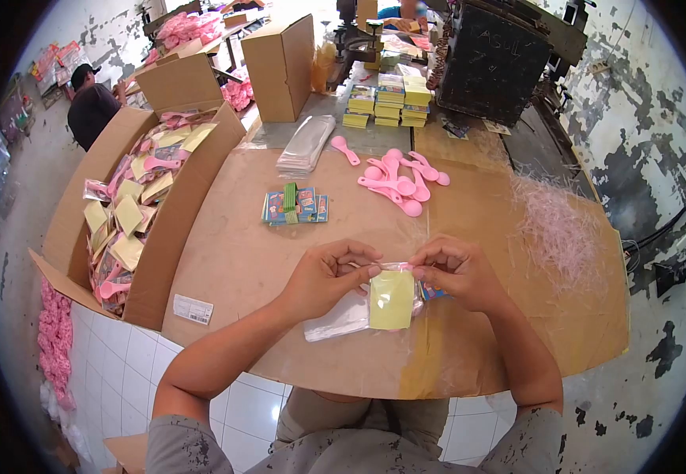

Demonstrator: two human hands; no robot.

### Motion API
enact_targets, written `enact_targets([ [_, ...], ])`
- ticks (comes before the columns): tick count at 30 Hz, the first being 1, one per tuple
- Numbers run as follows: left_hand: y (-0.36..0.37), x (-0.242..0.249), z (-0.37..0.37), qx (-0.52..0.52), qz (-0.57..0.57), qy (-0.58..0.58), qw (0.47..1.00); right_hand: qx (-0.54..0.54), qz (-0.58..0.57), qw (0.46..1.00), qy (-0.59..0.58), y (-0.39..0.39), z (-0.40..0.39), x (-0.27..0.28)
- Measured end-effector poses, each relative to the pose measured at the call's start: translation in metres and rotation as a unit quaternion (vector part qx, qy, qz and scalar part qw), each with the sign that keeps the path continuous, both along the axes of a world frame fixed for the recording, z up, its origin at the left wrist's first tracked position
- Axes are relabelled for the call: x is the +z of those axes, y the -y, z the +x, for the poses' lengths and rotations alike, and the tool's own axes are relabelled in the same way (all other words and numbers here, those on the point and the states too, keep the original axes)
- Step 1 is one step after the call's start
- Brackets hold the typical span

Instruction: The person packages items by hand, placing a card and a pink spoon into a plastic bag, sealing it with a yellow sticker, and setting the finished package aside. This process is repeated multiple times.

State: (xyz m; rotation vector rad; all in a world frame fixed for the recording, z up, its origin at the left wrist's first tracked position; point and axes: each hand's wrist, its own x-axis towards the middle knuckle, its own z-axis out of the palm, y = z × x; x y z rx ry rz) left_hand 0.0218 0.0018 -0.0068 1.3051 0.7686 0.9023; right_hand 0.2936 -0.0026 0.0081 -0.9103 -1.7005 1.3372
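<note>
Both hands are closed in fingertip pinches: my L hand [335, 275] grasps the top L corner of a clear bag w/ a yellow card [391, 302] in it, my R hand [457, 275] the top R corner. It's above the worktop [232, 229], nr the near edge, approx. mid-width. Clear bags [333, 322] lie just L of it, blue cards [433, 291] partly hidden under my R hand. Farther back: a banded card bundle [295, 205] L of centre, pink scoops [398, 183] in a pile, a stack of clear sleeves [306, 147] nr the far L corner. Pink shreds [560, 229] sit along the R edge; a white label [193, 309] nr the near L corner. Beside the L edge, an open carton [158, 265] holds filled pkts [129, 213].
</note>
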Motion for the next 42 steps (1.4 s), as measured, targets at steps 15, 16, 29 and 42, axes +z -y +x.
enact_targets([
  [15, -0.001, 0.004, -0.004, 0.015, 0.033, 0.031, 0.999, 0.059, -0.089, 0.994, -0.005, 0.007, -0.009, 0.009],
  [16, -0.001, 0.006, -0.004, 0.015, 0.038, 0.035, 0.999, 0.056, -0.086, 0.995, -0.009, 0.006, -0.007, 0.008],
  [29, -0.002, 0.008, -0.006, -0.054, 0.002, -0.025, 0.998, 0.045, -0.089, 0.995, -0.028, 0.006, -0.001, 0.009],
  [42, 0.007, 0.006, 0.004, -0.055, 0.036, 0.004, 0.998, -0.081, 0.065, 0.994, -0.028, 0.02, -0.021, 0.01],
])
